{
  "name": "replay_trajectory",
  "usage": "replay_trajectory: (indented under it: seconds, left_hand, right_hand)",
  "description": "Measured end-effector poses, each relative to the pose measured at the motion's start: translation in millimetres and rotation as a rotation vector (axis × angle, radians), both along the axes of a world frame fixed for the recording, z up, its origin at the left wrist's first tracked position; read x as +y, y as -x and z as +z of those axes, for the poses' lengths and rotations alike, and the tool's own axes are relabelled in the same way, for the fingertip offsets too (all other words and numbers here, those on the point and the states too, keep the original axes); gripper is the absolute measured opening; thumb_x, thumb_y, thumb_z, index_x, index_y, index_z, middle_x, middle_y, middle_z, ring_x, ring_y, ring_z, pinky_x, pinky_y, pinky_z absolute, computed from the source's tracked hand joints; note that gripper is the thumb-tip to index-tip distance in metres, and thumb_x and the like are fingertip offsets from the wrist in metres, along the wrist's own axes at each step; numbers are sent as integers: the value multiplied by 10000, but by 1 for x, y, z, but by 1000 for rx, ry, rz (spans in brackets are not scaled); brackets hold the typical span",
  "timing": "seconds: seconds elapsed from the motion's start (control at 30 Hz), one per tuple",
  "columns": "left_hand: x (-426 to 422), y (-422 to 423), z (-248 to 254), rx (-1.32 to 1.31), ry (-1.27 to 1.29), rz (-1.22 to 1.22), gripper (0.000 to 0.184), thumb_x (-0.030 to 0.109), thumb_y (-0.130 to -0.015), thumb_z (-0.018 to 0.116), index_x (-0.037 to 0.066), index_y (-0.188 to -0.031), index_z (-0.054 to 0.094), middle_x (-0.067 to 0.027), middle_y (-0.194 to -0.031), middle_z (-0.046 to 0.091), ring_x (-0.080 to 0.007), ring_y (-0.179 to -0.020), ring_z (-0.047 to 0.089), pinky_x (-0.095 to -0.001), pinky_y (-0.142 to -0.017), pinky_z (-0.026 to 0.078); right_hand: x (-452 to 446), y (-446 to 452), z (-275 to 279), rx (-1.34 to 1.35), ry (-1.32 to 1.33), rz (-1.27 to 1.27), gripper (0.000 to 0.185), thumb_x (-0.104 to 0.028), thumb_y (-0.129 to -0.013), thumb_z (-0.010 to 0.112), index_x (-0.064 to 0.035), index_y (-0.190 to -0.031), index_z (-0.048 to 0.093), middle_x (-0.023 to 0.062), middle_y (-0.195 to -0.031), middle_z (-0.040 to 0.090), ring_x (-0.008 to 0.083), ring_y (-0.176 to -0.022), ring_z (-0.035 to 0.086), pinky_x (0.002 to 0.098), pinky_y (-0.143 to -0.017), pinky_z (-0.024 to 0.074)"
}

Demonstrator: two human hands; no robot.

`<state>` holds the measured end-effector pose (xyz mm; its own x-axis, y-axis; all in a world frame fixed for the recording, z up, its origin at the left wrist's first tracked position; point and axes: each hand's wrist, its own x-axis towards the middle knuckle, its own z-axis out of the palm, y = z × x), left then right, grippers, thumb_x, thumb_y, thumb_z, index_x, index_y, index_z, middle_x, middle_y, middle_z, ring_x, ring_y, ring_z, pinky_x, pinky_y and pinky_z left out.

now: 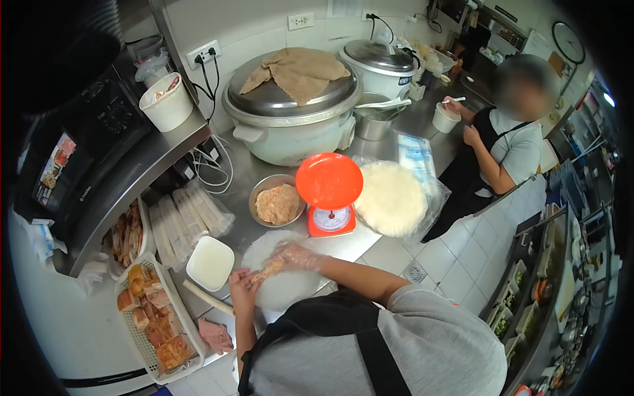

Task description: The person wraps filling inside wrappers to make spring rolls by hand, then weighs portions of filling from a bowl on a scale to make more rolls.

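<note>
My left hand [242,284], bare, has its fingers closed on one end of a strip of orange-pink filling [267,270]. At the strip's other end is my right hand [295,256], in a clear plastic glove, its fingers curled on the filling. Both hands are over a round translucent white sheet [287,290] at the counter's front edge. Beyond them stand a metal bowl of minced filling [277,204] and a red scale [330,188] with a round pan. A square white container [210,264] lies left of the sheet.
A stack of round white sheets [389,198] lies right of the scale. Behind stands a large cooker [290,132] with a cloth on its lid. A basket of cooked meat [158,317] is at the left. A co-worker [502,145] stands at the right, holding a white cup [446,119].
</note>
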<state>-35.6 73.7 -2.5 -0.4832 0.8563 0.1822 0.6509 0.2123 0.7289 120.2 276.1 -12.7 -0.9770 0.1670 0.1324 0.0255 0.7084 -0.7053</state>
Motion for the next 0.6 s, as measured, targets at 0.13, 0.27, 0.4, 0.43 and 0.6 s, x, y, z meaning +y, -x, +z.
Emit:
replay_trajectory:
  seconds: [0.13, 0.27, 0.4, 0.43, 0.6]
  left_hand:
    - [0, -11, 14, -44, -45, 43, 304, 106, -733, 824, 86, -1033, 782, -88, -1094, 605, -248, -1021, 542, -358, -883, 466]
    - [3, -8, -13, -47, -139, -7, 225, 95, -754, 819, 78, -977, 789, -87, -1070, 615, -233, -997, 563, -350, -865, 478]
    - [5, -3, -18, -54, -147, -9, 177, 88, -760, 811, 69, -935, 789, -91, -1053, 618, -234, -963, 577, -341, -844, 487]
    - [5, 0, -20, -53, -151, -16, 176, 83, -758, 809, 65, -931, 789, -90, -1049, 620, -229, -955, 577, -338, -831, 486]
    - [0, 6, -15, -415, -181, 28, 162, 59, -787, 797, 47, -948, 788, -78, -1068, 597, -171, -927, 579, -277, -761, 499]
  right_hand:
    - [-17, -2, 18, 182, 262, -204, 452, -341, -798, 775, -139, -1194, 693, 72, -987, 705, 288, -1024, 623, 439, -1001, 434]
    - [-13, 12, 11, 274, 172, -23, 335, -355, -807, 774, -109, -1026, 711, 62, -951, 701, 284, -1003, 629, 446, -900, 472]
    - [-14, 23, -2, 50, 213, -16, 380, -467, -759, 783, -116, -878, 699, 110, -957, 687, 319, -1003, 631, 475, -905, 456]
    - [-12, 22, 0, -37, 240, -38, 419, -498, -748, 779, -115, -899, 701, 113, -976, 685, 323, -1013, 627, 475, -906, 458]
    - [-28, 29, -3, 111, -7, -148, 602, -591, -679, 779, -99, -1015, 689, 152, -1067, 663, 344, -1053, 608, 485, -914, 466]
